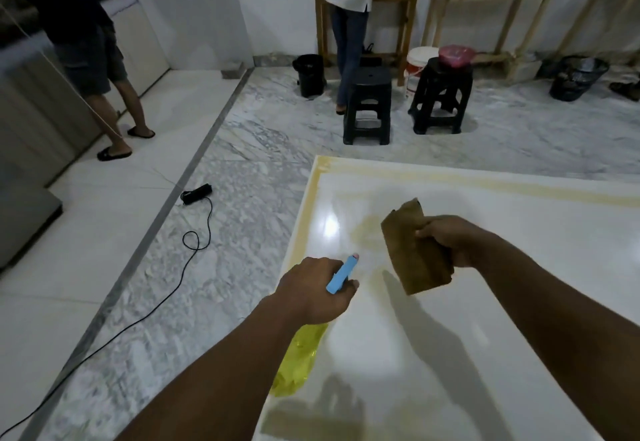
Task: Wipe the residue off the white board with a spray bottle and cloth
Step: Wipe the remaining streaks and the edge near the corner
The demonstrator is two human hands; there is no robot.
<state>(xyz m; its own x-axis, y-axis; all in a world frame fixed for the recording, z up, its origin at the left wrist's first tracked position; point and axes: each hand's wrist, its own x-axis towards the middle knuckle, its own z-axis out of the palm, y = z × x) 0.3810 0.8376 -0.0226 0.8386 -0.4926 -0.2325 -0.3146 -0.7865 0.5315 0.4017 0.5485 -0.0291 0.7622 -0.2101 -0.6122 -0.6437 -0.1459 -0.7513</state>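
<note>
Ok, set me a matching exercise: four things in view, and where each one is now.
Things:
1 spray bottle
2 cloth
3 black cable
4 black stools

Places:
A on the floor left of the white board
B held in the right hand
C past the board's far edge
D held in the left hand

Pairs: 1-D, 2-B, 3-A, 4-C
</note>
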